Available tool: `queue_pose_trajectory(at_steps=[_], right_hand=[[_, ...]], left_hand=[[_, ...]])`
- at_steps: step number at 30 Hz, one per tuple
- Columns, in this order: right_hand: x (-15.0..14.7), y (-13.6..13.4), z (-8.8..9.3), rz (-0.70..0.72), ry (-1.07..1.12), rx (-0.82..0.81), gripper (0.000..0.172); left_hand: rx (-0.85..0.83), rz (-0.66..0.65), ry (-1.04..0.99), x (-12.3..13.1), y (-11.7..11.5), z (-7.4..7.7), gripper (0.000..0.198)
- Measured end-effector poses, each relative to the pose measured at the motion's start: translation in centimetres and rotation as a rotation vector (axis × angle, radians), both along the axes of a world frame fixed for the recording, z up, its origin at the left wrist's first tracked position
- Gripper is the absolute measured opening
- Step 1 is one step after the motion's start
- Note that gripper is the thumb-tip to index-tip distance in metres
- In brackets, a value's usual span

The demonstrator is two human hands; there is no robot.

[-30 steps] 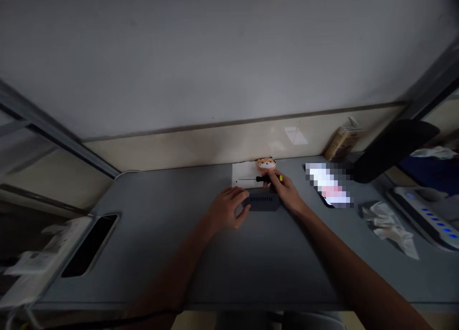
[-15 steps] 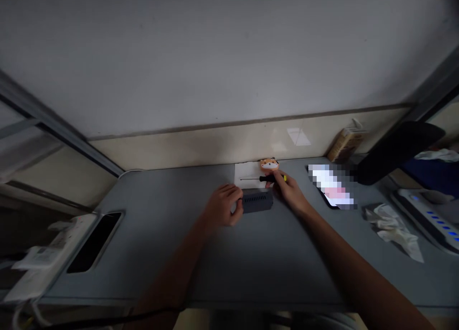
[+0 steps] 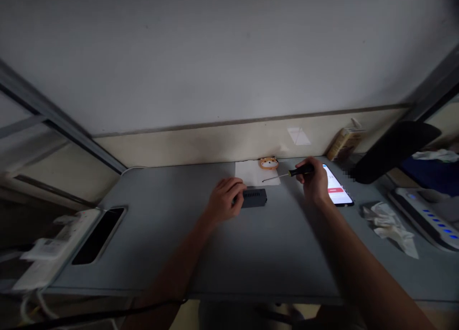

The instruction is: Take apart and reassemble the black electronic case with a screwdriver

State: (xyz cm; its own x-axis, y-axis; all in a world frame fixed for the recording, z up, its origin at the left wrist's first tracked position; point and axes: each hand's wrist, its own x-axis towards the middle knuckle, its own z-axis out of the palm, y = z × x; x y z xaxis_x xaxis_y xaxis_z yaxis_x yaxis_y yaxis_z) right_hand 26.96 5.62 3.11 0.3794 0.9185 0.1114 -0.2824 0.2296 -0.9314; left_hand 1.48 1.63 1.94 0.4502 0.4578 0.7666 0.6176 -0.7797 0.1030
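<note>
Head view: I hold a screwdriver [image 3: 287, 174] and a dark box [image 3: 254, 197].
My right hand [image 3: 314, 182] fingers grip the screwdriver; left hand [image 3: 224, 198] fingers clasp the box near the worktop [image 3: 161, 225] back edge.

Open desk [image 3: 172, 225] front/left; phone [image 3: 339, 192], tissue [image 3: 389, 225] crowding right, toy [image 3: 268, 163] at back.

a grey desk [image 3: 229, 253] carries everything. near its far edge, at about 12 o'clock, lie a white sheet [image 3: 251, 174] with an orange animal figure [image 3: 268, 163] on it, and a dark box [image 3: 254, 198] just nearer. a lit phone [image 3: 339, 190] lies at 2 o'clock, a crumpled tissue [image 3: 389, 225] at 3 o'clock, a carton [image 3: 343, 143] stands at 1 o'clock, and a dark slot [image 3: 98, 234] sits in the desk at 9 o'clock.
</note>
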Motion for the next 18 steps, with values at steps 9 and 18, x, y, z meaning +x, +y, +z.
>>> queue_pose_trajectory(at_steps=[9, 18], right_hand=[[0.1, -0.3, -0.1, 0.073, -0.078, 0.029, 0.039], [0.3, -0.3, -0.6, 0.121, -0.121, 0.000, 0.035]], left_hand=[[-0.018, -0.006, 0.103, 1.8, -0.7, -0.7, 0.023], [-0.080, -0.032, 0.122, 1.8, -0.7, -0.9, 0.028]])
